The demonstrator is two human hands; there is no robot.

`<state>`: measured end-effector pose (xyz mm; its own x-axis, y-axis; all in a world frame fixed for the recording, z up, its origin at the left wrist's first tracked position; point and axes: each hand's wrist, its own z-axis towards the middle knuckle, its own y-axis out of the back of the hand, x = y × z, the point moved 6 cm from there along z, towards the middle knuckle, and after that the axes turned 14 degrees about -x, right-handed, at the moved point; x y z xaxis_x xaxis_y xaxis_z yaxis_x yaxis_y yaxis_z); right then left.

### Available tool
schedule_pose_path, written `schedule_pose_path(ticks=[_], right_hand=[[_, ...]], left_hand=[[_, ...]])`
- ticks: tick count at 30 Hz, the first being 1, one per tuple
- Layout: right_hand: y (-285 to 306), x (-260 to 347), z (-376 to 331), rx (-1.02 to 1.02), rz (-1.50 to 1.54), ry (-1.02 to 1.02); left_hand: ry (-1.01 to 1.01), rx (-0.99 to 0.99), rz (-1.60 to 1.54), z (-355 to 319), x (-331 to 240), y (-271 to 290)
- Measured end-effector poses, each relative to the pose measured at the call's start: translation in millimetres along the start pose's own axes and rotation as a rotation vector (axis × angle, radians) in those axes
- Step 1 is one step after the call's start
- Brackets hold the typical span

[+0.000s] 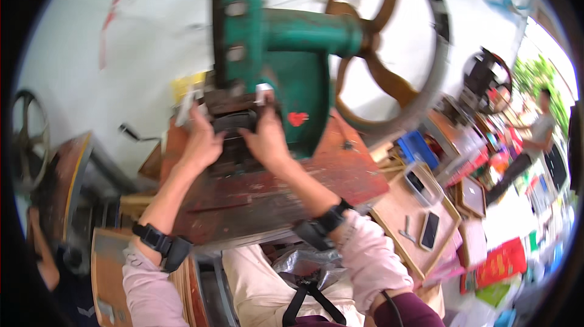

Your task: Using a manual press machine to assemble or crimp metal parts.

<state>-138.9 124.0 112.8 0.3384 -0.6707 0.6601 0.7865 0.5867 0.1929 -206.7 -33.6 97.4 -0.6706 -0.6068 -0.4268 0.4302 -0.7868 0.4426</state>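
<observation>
A green hand press point(298, 71) stands upright on a worn red-brown wooden table. Below its ram lies a dark block point(236, 121), gripped from both sides. My left hand point(204, 141) is closed on the block's left side, its thumb at the front. Over on the right side, my right hand point(267, 141) curls round it, with its thumb toward the front too. A small white piece point(264, 91) shows at my right fingertips. Beside my left fingers is a pale strip point(185, 107); motion blur hides whether I touch it.
The press's large handwheel point(398, 99) extends to the right. A wooden tray point(389, 208) with a phone point(429, 231) and a clear plastic box point(424, 184) sits right of the table point(292, 190). Another press point(486, 80) and a person point(538, 135) are farther right. A second handwheel point(30, 138) stands left.
</observation>
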Motion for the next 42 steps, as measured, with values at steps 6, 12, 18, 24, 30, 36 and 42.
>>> schedule_pose_path(ticks=[6,12,18,24,30,36,42], right_hand=[[-28,-63,22,0.092,-0.184,-0.082],[-37,-44,22,0.182,-0.034,-0.132],[-50,-30,9,0.000,-0.168,0.246],[4,-25,25,0.088,-0.152,-0.023],[20,5,-3,0.159,0.029,0.063],[124,12,-37,0.257,-0.119,0.287],[211,4,-2,0.208,-0.273,0.225]], left_hand=[[0.120,0.344,0.189,24,-11,-38],[0.243,0.109,-0.011,-33,52,27],[0.007,0.467,0.130,-133,-8,77],[-0.165,0.045,-0.032,-61,-46,83],[0.101,0.126,0.113,-4,-15,48],[0.043,0.121,0.444,5,-22,27],[0.180,0.243,0.387,1,-14,5]])
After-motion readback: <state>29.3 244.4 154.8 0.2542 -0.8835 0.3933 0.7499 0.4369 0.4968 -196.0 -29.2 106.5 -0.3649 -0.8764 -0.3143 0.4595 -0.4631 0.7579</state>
